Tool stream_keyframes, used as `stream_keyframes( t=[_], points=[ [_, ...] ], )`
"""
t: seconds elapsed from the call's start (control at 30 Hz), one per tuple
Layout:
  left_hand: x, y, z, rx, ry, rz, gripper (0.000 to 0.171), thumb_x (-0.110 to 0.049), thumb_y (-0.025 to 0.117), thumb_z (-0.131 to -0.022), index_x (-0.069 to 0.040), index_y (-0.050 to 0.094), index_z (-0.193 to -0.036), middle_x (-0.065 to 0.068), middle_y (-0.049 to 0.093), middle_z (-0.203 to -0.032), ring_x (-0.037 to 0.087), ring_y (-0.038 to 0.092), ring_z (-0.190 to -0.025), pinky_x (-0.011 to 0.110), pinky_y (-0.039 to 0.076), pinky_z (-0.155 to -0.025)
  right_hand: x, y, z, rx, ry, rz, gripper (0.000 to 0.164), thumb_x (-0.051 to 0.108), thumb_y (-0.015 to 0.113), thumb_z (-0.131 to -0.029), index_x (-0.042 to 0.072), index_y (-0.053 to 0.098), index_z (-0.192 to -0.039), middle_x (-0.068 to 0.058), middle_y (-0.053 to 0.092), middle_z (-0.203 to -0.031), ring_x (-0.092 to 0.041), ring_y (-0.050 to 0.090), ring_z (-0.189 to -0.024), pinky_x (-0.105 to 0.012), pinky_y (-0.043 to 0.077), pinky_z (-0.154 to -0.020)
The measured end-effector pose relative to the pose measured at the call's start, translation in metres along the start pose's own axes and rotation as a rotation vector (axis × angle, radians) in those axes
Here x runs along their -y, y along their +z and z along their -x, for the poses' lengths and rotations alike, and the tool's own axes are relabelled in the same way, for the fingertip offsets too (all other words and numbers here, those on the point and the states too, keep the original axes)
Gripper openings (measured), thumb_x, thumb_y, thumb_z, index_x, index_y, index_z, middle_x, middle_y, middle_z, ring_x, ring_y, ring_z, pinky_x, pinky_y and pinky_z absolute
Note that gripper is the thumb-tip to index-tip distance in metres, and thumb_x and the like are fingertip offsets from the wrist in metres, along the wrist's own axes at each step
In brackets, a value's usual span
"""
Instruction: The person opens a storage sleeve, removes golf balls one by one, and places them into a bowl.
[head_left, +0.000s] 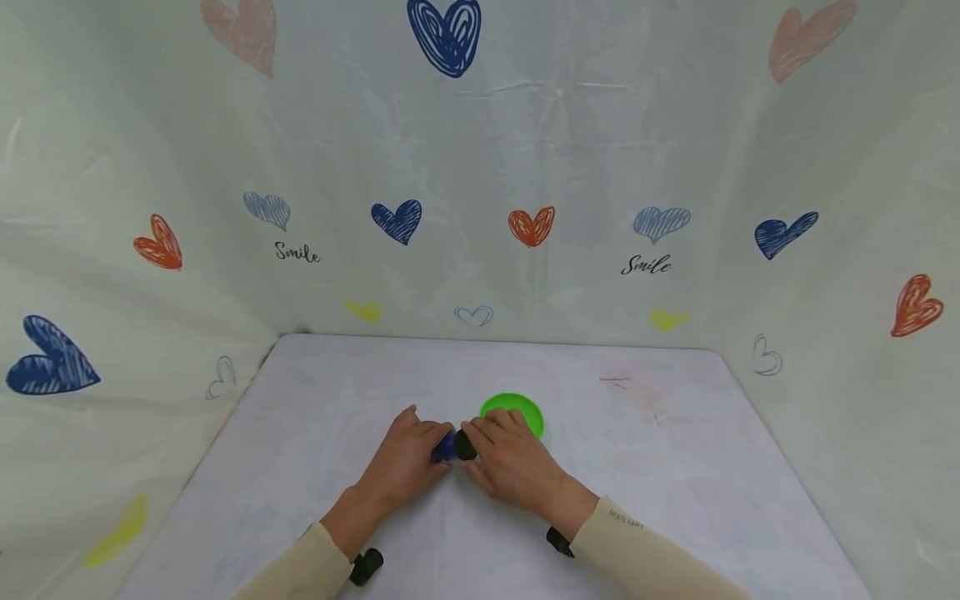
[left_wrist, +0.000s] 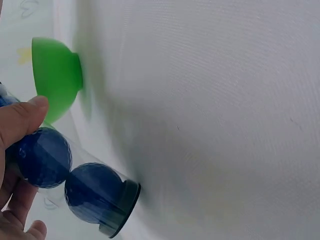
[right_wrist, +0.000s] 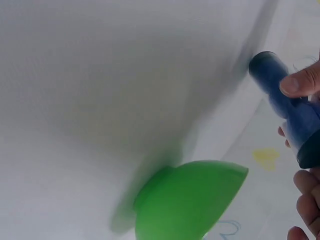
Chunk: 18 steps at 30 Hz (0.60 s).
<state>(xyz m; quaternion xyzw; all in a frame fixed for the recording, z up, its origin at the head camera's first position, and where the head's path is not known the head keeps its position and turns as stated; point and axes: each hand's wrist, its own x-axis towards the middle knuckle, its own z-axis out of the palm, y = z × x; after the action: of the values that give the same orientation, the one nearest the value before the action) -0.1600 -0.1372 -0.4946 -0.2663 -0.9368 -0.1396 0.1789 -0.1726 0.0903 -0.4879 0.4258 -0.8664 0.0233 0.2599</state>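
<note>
My left hand (head_left: 406,457) grips a clear plastic tube (left_wrist: 65,195) packed with blue balls, its thumb lying along the side. The balls (left_wrist: 44,157) look dimpled through the plastic, and a dark cap (left_wrist: 127,205) covers the lower end. At the other end, my right hand (head_left: 517,458) holds the black cap (head_left: 466,445), fingers above it and thumb below. Held at a slant over the table, the tube is partly hidden by both hands. Just beyond the right hand stands a green bowl (head_left: 512,402), upright on the table and partly covered by the fingers in the head view.
The white table (head_left: 660,500) carries faint reddish marks (head_left: 626,383) at the back right. A white curtain (head_left: 570,142) printed with hearts surrounds its back and sides. Black wrist straps (head_left: 367,567) show beneath the beige sleeves (head_left: 645,546).
</note>
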Motion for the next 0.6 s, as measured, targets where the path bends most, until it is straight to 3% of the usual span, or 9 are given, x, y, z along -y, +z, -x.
stream_keyframes(
  t=[0.3, 0.43, 0.6],
  points=[
    [0.0018, 0.0001, 0.0017, 0.021, 0.001, 0.015, 0.054, -0.022, 0.098, -0.073, -0.008, 0.075, -0.119, 0.005, 0.075, -0.113, 0.025, 0.062, -0.097, 0.063, 0.037, -0.119, -0.0034, -0.0023, -0.0056, -0.036, -0.049, -0.029, 0.043, 0.042, 0.079, -0.093, 0.014, 0.069, -0.124, 0.002, 0.07, -0.117, -0.021, 0.058, -0.11, -0.037, 0.046, -0.092],
    [0.0023, 0.0017, 0.0024, 0.033, -0.019, -0.002, 0.053, -0.025, 0.098, -0.074, -0.011, 0.075, -0.119, 0.003, 0.068, -0.113, 0.027, 0.062, -0.103, 0.065, 0.037, -0.118, -0.0049, -0.0017, -0.0072, -0.059, -0.062, -0.068, 0.042, 0.038, 0.082, -0.09, 0.013, 0.068, -0.12, 0.002, 0.071, -0.114, -0.021, 0.059, -0.107, -0.036, 0.046, -0.091],
    [0.0011, 0.0002, 0.0018, 0.057, -0.052, -0.065, 0.055, -0.032, 0.097, -0.076, -0.014, 0.075, -0.123, 0.002, 0.068, -0.113, 0.027, 0.06, -0.112, 0.064, 0.037, -0.116, -0.0062, -0.0014, -0.0081, -0.055, -0.073, -0.09, 0.049, 0.036, 0.085, -0.089, 0.014, 0.068, -0.129, 0.003, 0.071, -0.116, -0.02, 0.059, -0.108, -0.035, 0.045, -0.091]
  ],
)
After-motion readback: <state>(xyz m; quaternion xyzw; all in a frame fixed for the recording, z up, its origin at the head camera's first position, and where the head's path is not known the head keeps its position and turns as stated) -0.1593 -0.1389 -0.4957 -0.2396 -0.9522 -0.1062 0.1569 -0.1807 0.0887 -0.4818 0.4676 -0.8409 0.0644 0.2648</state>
